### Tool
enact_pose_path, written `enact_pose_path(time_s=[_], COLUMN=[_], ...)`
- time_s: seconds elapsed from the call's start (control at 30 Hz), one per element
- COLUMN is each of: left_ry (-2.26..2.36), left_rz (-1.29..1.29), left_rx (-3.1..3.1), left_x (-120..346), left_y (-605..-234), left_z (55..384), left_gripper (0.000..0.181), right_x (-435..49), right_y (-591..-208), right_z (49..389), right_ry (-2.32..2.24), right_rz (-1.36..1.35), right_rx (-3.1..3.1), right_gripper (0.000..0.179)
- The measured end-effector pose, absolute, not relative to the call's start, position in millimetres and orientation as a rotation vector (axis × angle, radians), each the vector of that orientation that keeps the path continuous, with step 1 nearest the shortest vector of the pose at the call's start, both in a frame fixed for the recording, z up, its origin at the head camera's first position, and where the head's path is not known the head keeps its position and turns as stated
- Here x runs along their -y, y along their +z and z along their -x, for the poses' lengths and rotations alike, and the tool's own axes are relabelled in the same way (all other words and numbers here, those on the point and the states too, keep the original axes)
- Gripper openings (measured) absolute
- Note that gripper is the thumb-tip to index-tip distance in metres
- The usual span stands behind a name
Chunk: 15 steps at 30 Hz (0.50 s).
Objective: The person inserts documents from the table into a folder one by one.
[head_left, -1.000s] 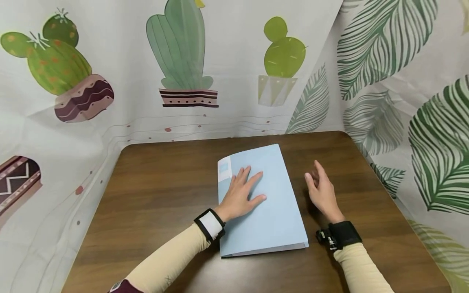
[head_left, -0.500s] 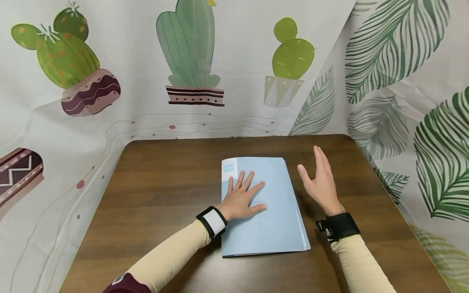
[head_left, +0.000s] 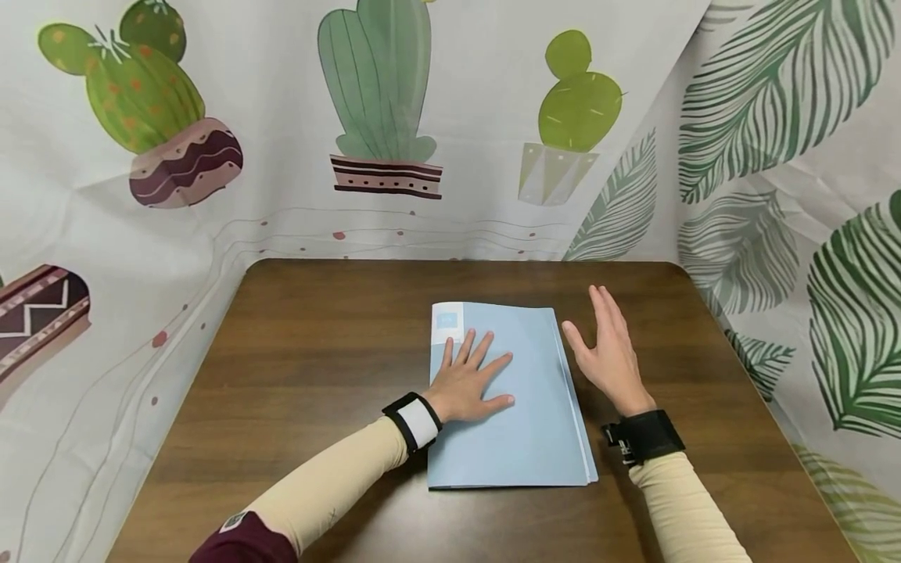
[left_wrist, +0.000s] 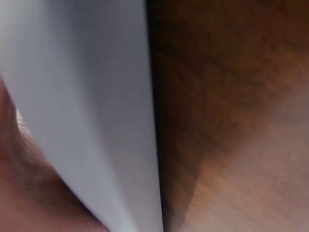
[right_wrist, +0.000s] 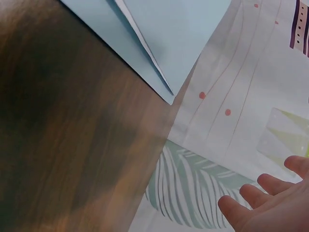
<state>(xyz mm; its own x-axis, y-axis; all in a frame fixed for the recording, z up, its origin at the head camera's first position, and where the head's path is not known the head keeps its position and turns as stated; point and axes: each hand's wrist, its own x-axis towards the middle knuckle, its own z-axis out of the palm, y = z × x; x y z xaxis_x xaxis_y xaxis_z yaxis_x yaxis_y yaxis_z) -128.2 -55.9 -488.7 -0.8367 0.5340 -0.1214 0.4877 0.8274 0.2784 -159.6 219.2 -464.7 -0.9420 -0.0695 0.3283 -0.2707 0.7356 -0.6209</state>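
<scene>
A light blue file folder point(head_left: 521, 438) lies closed on the wooden table, its spine side to the left and a white label point(head_left: 447, 322) at its upper left corner. My left hand point(head_left: 464, 389) rests on the cover with its fingers spread. To the right of the folder, my right hand point(head_left: 608, 356) is raised, thumb apart from the straight fingers, holding nothing. In the left wrist view the spine point(left_wrist: 116, 106) of the folder fills the middle. The right wrist view shows the folder's corner point(right_wrist: 164, 72), with pale sheet edges between its covers, and my fingertips at the lower right.
The brown wooden table point(head_left: 317, 328) has rounded far corners. Behind it hangs a white cloth point(head_left: 281, 156) printed with cacti and leaves, which also runs down along both sides. Black straps point(head_left: 647, 436) with small cameras circle both wrists.
The folder's cover has sunk flat and the folder has straightened under my left hand. My left fingers have spread wider. My right hand has straightened its fingers and moved slightly left toward the folder.
</scene>
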Motion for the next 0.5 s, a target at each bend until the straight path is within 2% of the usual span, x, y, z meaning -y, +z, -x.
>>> enact_pose_path(time_s=[0.5], left_ry=[0.424], left_rz=[-0.851], left_rx=[-2.903], left_x=[51], left_y=[-476], left_z=[124], left_gripper=[0.071], right_x=[-202], right_y=[-454], right_z=[174], right_ry=[0.715], right_rz=[-0.471], right_rx=[2.697], right_gripper=[0.079])
